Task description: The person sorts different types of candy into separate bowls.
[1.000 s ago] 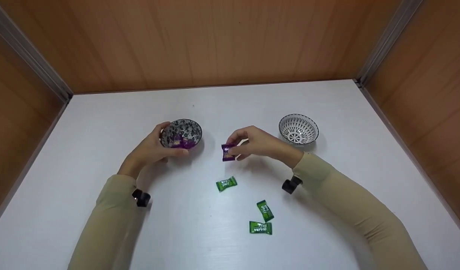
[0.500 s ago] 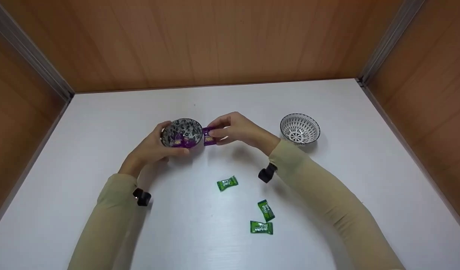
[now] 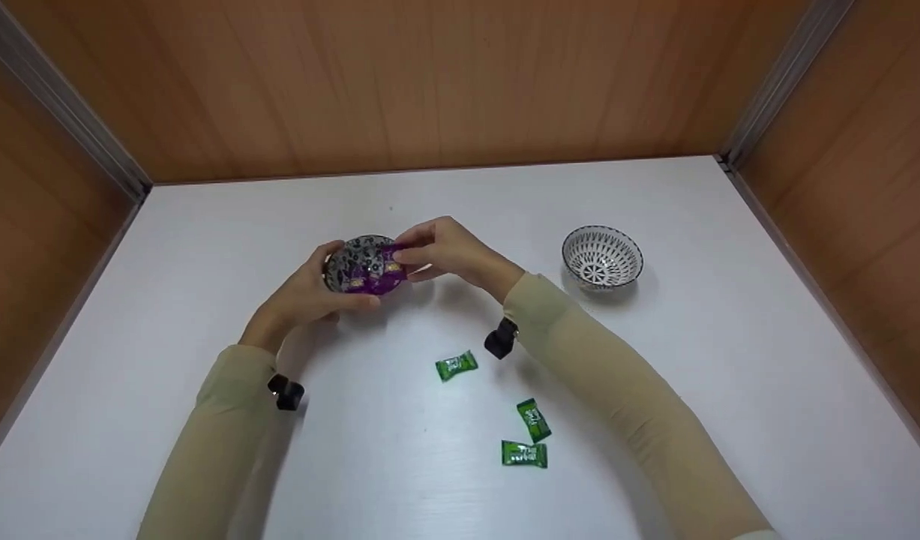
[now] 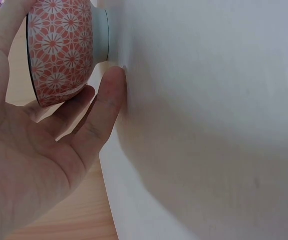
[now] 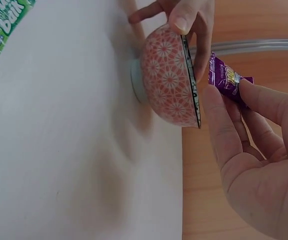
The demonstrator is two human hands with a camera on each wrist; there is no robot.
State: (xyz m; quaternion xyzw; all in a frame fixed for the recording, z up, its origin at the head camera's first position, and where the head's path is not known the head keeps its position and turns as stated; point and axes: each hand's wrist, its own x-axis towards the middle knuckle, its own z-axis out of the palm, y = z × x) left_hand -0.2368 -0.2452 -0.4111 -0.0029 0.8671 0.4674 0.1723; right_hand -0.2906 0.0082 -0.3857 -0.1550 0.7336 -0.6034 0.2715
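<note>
Purple candy (image 5: 226, 78) leftward, green candies (image 3: 457, 365) aside

That round coral bowl (image 5: 168, 77) wears white flowers outside, black florals inside; the round white bowl (image 3: 602, 257) over there, black dashes; shiny purple-wrapped sweets (image 5: 226, 78); green-wrapped sweets (image 3: 457, 365), white-lettered; white desk (image 3: 355, 465)

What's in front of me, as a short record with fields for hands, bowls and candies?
Left hand: grips the floral bowl
Right hand: pinches a purple candy above that bowl's rim
Floral bowl contents: more purple candies, exact count unclear
Second bowl: stands upright on the white table, untouched
Green candies: three, lying on the table
</note>
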